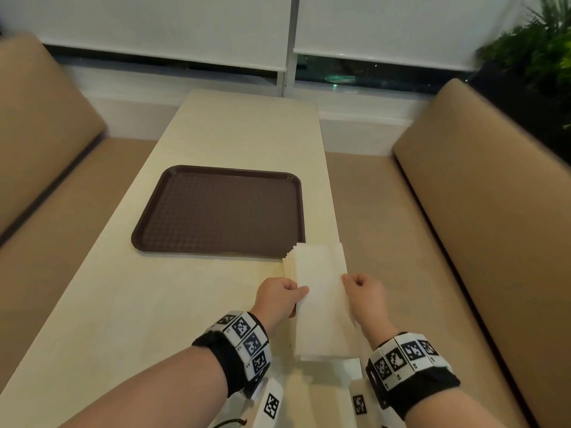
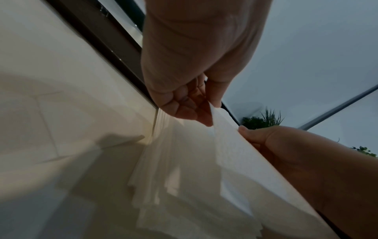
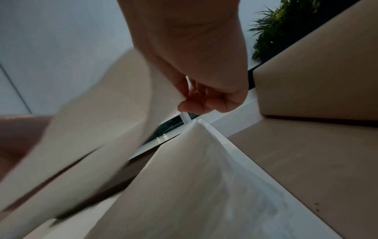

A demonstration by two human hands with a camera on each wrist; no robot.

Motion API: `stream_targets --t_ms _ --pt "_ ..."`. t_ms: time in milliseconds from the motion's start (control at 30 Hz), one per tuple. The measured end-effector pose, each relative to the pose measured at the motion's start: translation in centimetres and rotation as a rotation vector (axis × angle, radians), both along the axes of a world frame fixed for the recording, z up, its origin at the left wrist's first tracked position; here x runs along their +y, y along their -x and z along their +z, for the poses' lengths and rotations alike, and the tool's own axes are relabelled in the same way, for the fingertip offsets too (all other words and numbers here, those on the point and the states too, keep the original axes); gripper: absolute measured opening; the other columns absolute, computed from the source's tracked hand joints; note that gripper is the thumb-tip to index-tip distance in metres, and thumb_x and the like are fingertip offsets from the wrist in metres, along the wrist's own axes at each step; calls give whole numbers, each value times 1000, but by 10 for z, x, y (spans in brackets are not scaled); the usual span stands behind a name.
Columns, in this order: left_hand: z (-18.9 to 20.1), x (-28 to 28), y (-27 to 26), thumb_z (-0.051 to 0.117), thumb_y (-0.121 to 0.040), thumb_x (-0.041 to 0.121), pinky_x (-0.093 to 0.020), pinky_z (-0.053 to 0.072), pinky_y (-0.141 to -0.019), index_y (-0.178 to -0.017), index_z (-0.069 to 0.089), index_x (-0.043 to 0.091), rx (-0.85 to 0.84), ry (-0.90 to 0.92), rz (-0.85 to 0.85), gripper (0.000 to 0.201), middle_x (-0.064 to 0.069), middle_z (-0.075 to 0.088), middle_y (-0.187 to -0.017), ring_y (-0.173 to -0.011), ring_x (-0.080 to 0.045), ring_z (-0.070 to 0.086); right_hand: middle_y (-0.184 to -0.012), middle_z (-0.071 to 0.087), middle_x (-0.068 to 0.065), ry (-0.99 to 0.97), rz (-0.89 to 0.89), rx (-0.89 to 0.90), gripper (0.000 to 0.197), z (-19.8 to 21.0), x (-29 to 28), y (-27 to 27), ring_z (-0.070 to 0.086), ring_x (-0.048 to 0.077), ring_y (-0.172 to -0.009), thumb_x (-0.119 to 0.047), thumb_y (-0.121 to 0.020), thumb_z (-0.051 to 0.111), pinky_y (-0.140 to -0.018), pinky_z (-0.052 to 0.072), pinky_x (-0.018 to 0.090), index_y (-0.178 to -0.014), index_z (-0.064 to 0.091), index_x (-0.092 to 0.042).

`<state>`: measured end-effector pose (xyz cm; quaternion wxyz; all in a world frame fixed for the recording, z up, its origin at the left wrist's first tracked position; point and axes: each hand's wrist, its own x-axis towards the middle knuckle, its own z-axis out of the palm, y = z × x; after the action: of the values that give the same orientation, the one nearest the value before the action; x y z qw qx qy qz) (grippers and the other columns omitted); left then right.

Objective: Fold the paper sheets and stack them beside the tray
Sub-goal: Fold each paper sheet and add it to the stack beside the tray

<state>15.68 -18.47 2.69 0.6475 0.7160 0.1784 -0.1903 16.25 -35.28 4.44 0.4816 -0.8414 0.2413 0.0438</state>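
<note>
Pinching between both hands' fingers [image 1: 301, 290]: sheet [image 1: 321, 291]

One tray [image 1: 216, 211], one stack of paper sheets [image 1: 321, 304], two hands, two benches.

Tan padded benches [image 1: 482, 217] flanking a cream table [image 1: 173, 291], white blinds [image 1: 173, 23] over dark windows [image 1: 370, 74], green plant [image 1: 537, 54].
</note>
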Motion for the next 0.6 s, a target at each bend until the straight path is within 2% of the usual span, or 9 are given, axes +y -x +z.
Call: stream_targets --t_ms 133,200,300,367,467,533,600 --pt "-2 2 -3 71 -83 11 -30 50 -64 -52 44 14 5 42 -13 41 -11 50 -69 -66 -23 52 -63 55 2 -118 2 10 26 1 -1 0 48 17 -59 -18 -93 57 -58 39 27 -68 56 -13" --pt "1 4 -2 72 -82 13 -33 53 -70 -58 54 11 -16 77 -31 30 -13 59 -74 -70 -23 58 -71 62 10 -255 25 -10 19 8 -1 5 54 21 -65 -17 -92 59 -63 44 33 -76 60 -7" --pt "22 6 2 64 -91 18 -30 54 -69 -82 69 11 -79 262 5 12 -7 73 -87 -77 -18 68 -81 69 18 -333 87 -70 15 26 -2 18 61 23 -71 -14 -93 60 -69 50 38 -86 63 -1" --pt "40 9 3 52 -98 22 -27 53 -69 -95 69 8 -131 335 37 22 -7 74 -90 -79 -16 69 -83 69 19 -364 105 -97 13 38 -2 29 61 23 -71 -12 -93 60 -69 49 38 -90 63 1" --pt "63 14 5 45 -101 24 -28 54 -73 -99 67 1 -205 338 42 32 -13 72 -95 -82 -19 66 -80 67 14 -451 140 -99 11 53 -2 42 60 23 -70 -7 -93 57 -65 49 33 -92 62 3" --pt "76 17 10 46 -100 22 -27 53 -71 -96 68 1 -254 332 24 31 -13 72 -93 -80 -18 66 -81 68 9 -454 161 -136 6 63 -1 46 61 24 -73 -5 -92 58 -64 51 28 -94 63 -2" --pt "87 20 17 50 -99 26 -27 50 -66 -87 69 1 -325 257 -11 33 -7 70 -80 -72 -16 62 -99 67 0 -235 195 -272 19 73 -3 47 61 21 -88 -8 -89 64 -77 51 29 -106 61 -15"
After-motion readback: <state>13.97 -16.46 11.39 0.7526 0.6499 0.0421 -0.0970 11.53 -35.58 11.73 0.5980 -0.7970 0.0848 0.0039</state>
